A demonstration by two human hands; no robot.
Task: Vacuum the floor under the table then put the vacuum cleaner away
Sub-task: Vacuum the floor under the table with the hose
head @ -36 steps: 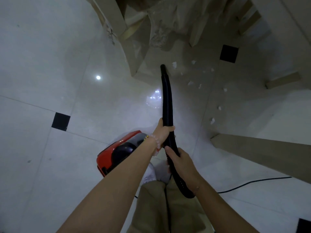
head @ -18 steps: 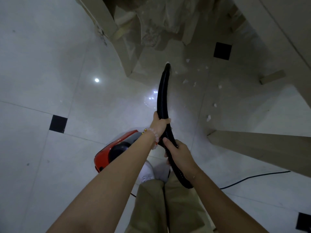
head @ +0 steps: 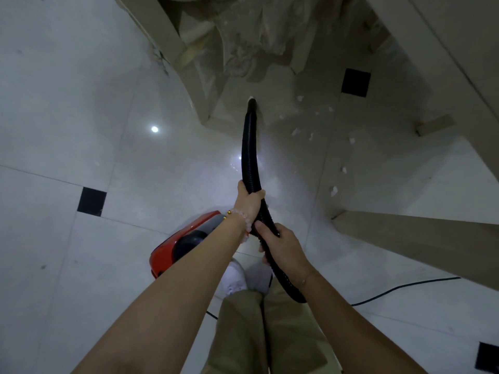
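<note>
A black ribbed vacuum hose (head: 249, 147) reaches forward over the white tiled floor, its nozzle tip (head: 252, 101) down near a beige table leg (head: 201, 87). My left hand (head: 248, 202) grips the hose from above. My right hand (head: 282, 245) grips it lower down, close behind the left. The red vacuum cleaner body (head: 179, 242) sits on the floor to my left, partly hidden by my left forearm. Several white paper scraps (head: 295, 131) lie scattered on the floor under the table, right of the nozzle.
A wide beige table leg (head: 415, 238) slants across the right. A black power cord (head: 405, 287) runs along the floor at the right. Another small beige leg (head: 433, 125) stands at the far right. My white shoes (head: 236, 278) and khaki trousers are below.
The hose has bent and its nozzle has swung to the right and forward, closer under the table. Both hands kept their grip.
</note>
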